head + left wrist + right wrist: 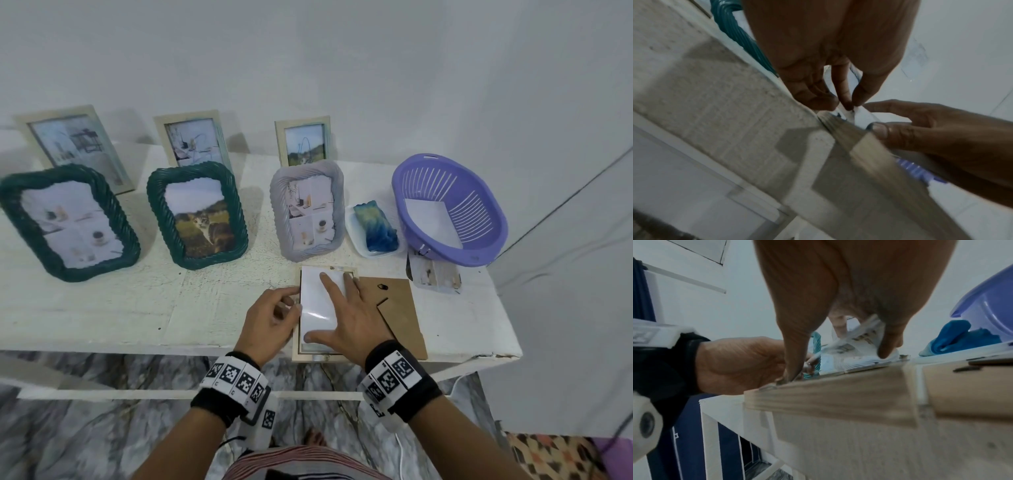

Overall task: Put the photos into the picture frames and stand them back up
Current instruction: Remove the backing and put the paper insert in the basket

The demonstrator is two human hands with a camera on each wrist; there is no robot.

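We press our right hand (pixel 346 315), fingers spread flat, on the photo (pixel 317 308) lying white side up in the face-down frame (pixel 297 354) at the table's (pixel 137 308) near edge. Left hand (pixel 270 318) pinches its left edge (thin, glossy, slippery, creases easily; handle by edges). Backing (pixel 404 308) lies just right.

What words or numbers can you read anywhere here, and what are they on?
No words or numbers can be read.
Wristbands: black-and-white square code patterns, no letters.
Photos in the standing frames: pictures only, a cat and some room scenes; any print is too small to tell.
Photo under the right hand: blank white back.
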